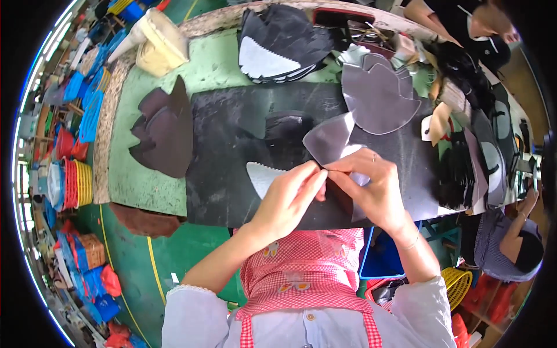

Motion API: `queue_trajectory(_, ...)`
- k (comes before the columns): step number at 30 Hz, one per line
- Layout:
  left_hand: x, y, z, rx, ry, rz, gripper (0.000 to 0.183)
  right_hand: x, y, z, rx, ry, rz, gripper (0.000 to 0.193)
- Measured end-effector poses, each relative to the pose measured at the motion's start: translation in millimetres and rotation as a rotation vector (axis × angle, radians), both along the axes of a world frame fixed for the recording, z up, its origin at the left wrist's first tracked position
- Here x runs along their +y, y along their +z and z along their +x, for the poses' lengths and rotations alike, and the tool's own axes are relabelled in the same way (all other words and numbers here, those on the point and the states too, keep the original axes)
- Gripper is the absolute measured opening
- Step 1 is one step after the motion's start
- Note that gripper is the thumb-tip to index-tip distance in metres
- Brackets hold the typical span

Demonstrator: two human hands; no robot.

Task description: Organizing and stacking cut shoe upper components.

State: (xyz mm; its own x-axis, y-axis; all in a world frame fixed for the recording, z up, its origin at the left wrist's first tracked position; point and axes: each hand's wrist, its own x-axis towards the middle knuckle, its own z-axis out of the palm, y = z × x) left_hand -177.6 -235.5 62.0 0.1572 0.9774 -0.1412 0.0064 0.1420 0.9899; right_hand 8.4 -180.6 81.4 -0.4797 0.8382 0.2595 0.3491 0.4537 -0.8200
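My left hand [293, 194] and my right hand [374, 185] meet over the black work mat [226, 203], fingertips pinched together. Between them is a thin, dark grey leather-like cut piece [329, 139], with one shiny flap pointing up and away from me. A white part with a serrated edge [264, 178] shows beside my left hand; whether it belongs to the held piece, I cannot tell. My fingers cover the spot where the piece is pinched. Just beyond my right hand lies a stack of grey scalloped pieces [380, 95].
Dark cut pieces [165, 130] lie left on the green tabletop [125, 188]. At the back are black pieces with white serrated lining [270, 58] and a cream container [159, 49]. Black pieces [455, 174] crowd the right side. A blue bin [380, 255] stands below the edge. Other people [502, 243] are at right.
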Motion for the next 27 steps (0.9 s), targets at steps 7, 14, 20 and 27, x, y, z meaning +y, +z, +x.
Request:
queue_trajectory(7, -14.4, -10.8, -7.1, 0.083, -0.064, -0.044, 0.027, -32.6, -4.0, -1.0, -0.046, 0.016, -0.032, 0.022)
queue_trajectory(14, -25.1, -15.7, -2.9, 0.072, -0.147, -0.089, 0.024, -43.5, -8.3, 3.5, -0.014, -0.019, -0.272, 0.022)
queue_trajectory(20, -31.4, -23.6, 8.7, 0.456, -0.124, 0.194, 0.016, -46.1, -13.6, 0.2, -0.008, -0.106, -0.300, 0.014)
queue_trajectory(27, -31.6, -20.7, 4.6, -0.063, -0.171, -0.031, 0.011, -41.1, -21.8, 14.1, 0.219, -0.073, -0.705, 0.015)
